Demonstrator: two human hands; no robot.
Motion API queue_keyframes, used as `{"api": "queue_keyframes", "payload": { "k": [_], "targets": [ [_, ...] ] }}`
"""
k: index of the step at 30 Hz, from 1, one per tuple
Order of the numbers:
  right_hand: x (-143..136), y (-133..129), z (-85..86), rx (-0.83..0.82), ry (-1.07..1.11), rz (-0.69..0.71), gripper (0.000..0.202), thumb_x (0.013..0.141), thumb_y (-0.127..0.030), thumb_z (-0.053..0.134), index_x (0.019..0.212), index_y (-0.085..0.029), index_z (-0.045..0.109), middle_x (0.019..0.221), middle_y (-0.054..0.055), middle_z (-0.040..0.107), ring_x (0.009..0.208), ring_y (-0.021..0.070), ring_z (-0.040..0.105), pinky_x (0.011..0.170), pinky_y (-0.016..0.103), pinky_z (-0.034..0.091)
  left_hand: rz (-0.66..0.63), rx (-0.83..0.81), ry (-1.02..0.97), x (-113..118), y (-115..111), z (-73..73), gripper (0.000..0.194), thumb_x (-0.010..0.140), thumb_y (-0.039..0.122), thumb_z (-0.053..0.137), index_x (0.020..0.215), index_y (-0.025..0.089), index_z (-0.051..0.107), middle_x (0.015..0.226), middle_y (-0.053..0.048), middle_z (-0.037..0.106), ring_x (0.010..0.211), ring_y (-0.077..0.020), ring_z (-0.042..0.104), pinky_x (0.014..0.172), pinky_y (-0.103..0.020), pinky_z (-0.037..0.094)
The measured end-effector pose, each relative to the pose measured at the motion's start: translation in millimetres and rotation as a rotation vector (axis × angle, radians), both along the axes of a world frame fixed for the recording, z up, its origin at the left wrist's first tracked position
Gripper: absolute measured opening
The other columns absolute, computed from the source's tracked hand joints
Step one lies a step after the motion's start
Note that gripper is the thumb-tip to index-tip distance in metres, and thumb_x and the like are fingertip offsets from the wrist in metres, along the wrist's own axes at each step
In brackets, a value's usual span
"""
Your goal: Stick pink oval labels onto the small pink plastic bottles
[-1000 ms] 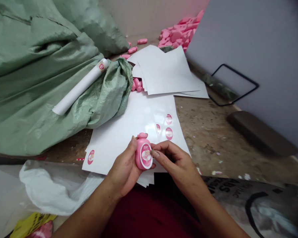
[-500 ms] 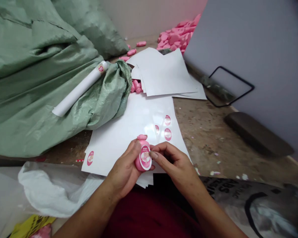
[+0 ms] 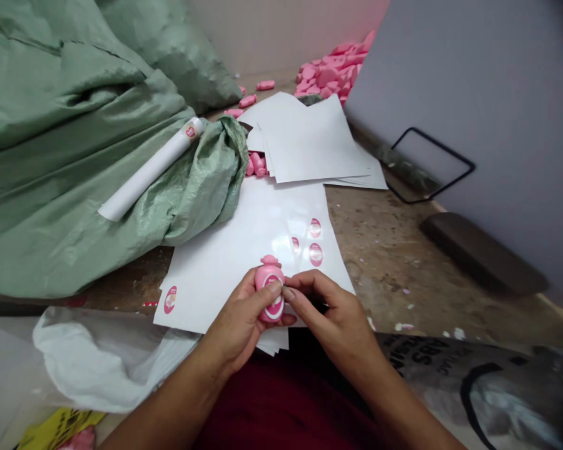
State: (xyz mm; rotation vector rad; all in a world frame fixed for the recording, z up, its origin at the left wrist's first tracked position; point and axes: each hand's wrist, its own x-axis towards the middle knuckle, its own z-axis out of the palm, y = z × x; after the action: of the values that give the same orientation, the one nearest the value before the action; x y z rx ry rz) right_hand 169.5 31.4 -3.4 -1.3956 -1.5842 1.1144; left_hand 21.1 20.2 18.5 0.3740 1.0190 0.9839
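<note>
My left hand (image 3: 237, 319) is wrapped round a small pink bottle (image 3: 268, 275), held upright above the white sheets. Its thumb lies across the oval pink-and-white label (image 3: 274, 309) on the bottle's front, covering part of it. My right hand (image 3: 331, 309) is closed, with thumb and forefinger pinching at the bottle's right side by the label's edge. Whether the label's edge is between those fingertips is hidden. Beneath the hands lie white sticker sheets (image 3: 216, 262). A few oval stickers (image 3: 316, 254) remain on them at the right, and another sticker (image 3: 170, 300) is at the left corner.
A green woven sack (image 3: 75, 162) fills the left, with a rolled white sheet (image 3: 145, 175) on it. Behind are blank sheets (image 3: 314, 144) and a heap of pink bottles (image 3: 331, 72). A dark brown block (image 3: 485, 253) and a grey panel (image 3: 473, 75) stand right.
My left thumb has moved right across the label, now covering its middle. The bottle has turned slightly in my left hand. My right fingertips remain at its right edge.
</note>
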Motion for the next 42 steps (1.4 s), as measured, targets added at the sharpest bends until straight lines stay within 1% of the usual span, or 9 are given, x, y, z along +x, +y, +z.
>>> {"api": "queue_keyframes", "payload": {
  "k": [8, 16, 20, 23, 25, 28, 32, 37, 42],
  "targets": [
    [-2.4, -0.3, 6.3, 0.146, -0.117, 0.014, 0.015, 0.088, -0.036, 0.061, 0.086, -0.025, 0.071, 0.081, 0.002, 0.076, 0.073, 0.0212, 0.064, 0.072, 0.037, 0.044, 0.092, 0.011, -0.044, 1.8, 1.2, -4.3, 0.029, 0.09, 0.04, 0.068, 0.108, 0.018, 0.065, 0.1, -0.005, 0.06, 0.086, -0.0133, 0.059, 0.071, -0.025, 0.052],
    [-2.6, 2.8, 1.0, 0.057, -0.08, 0.026, 0.018, 0.091, -0.039, 0.06, 0.086, -0.023, 0.066, 0.081, 0.002, 0.073, 0.071, 0.0181, 0.063, 0.069, 0.032, 0.044, -0.095, 0.022, 0.03, -13.2, -3.1, -1.5, 0.037, 0.089, 0.028, 0.069, 0.125, 0.023, 0.059, 0.108, -0.005, 0.061, 0.089, -0.0133, 0.061, 0.077, -0.027, 0.056],
    [0.3, 4.3, -3.8, 0.283, -0.25, 0.042, 0.017, 0.095, -0.034, 0.057, 0.09, -0.022, 0.068, 0.083, 0.002, 0.075, 0.069, 0.0168, 0.063, 0.07, 0.033, 0.039, -0.088, 0.037, 0.064, -14.7, -3.2, -5.8, 0.041, 0.086, 0.024, 0.072, 0.123, 0.018, 0.058, 0.113, -0.006, 0.062, 0.09, -0.0137, 0.062, 0.081, -0.03, 0.058],
    [7.6, 8.2, -6.7, 0.467, -0.386, -0.068, 0.018, 0.096, -0.033, 0.056, 0.092, -0.022, 0.068, 0.086, 0.004, 0.076, 0.07, 0.018, 0.063, 0.071, 0.036, 0.034, -0.076, 0.038, 0.078, -14.9, -2.9, -6.2, 0.042, 0.084, 0.024, 0.074, 0.122, 0.016, 0.057, 0.118, -0.01, 0.064, 0.098, -0.0181, 0.065, 0.081, -0.03, 0.058],
    [12.0, 10.3, -6.5, 0.41, -0.334, -0.112, 0.017, 0.095, -0.035, 0.056, 0.092, -0.022, 0.067, 0.086, 0.004, 0.075, 0.073, 0.0188, 0.063, 0.073, 0.036, 0.036, -0.081, 0.022, 0.092, -15.0, -3.4, -4.9, 0.047, 0.08, 0.022, 0.076, 0.122, 0.015, 0.056, 0.119, -0.012, 0.065, 0.101, -0.0203, 0.066, 0.081, -0.03, 0.057],
    [11.7, 9.6, -2.4, 0.13, -0.08, -0.079, 0.018, 0.086, -0.04, 0.064, 0.094, -0.024, 0.065, 0.078, 0.0, 0.067, 0.069, 0.0174, 0.059, 0.067, 0.033, 0.04, -0.099, 0.006, 0.083, -14.6, -5.7, -3.4, 0.062, 0.073, 0.016, 0.08, 0.127, 0.017, 0.052, 0.109, -0.008, 0.066, 0.099, -0.0193, 0.067, 0.08, -0.029, 0.057],
    [-0.3, 6.6, 3.2, -0.093, 0.105, 0.018, 0.039, 0.07, -0.037, 0.077, 0.104, -0.026, 0.063, 0.068, -0.006, 0.052, 0.063, 0.0146, 0.052, 0.059, 0.028, 0.039, -0.157, 0.062, 0.063, -13.5, -9.4, -4.3, 0.066, 0.07, 0.013, 0.079, 0.13, 0.02, 0.05, 0.104, -0.003, 0.064, 0.091, -0.0135, 0.064, 0.08, -0.027, 0.056],
    [-8.1, 18.8, 2.9, -0.106, 0.186, -0.011, 0.025, 0.075, -0.042, 0.071, 0.09, -0.024, 0.063, 0.064, -0.006, 0.049, 0.06, 0.0134, 0.047, 0.058, 0.028, 0.038, -0.254, 0.051, 0.12, -11.6, -10.1, -5.0, 0.062, 0.071, 0.018, 0.08, 0.127, 0.018, 0.052, 0.109, -0.006, 0.066, 0.097, -0.017, 0.067, 0.079, -0.026, 0.055],
    [-0.4, 27.7, -1.5, -0.034, 0.215, -0.043, 0.022, 0.072, -0.04, 0.074, 0.08, -0.024, 0.062, 0.073, -0.003, 0.057, 0.067, 0.0144, 0.05, 0.063, 0.029, 0.04, -0.259, 0.02, 0.198, -33.9, -14.9, -0.8, 0.057, 0.077, 0.046, 0.078, 0.12, 0.017, 0.055, 0.093, -0.006, 0.07, 0.082, -0.0165, 0.069, 0.072, -0.027, 0.053]
  ]
}}
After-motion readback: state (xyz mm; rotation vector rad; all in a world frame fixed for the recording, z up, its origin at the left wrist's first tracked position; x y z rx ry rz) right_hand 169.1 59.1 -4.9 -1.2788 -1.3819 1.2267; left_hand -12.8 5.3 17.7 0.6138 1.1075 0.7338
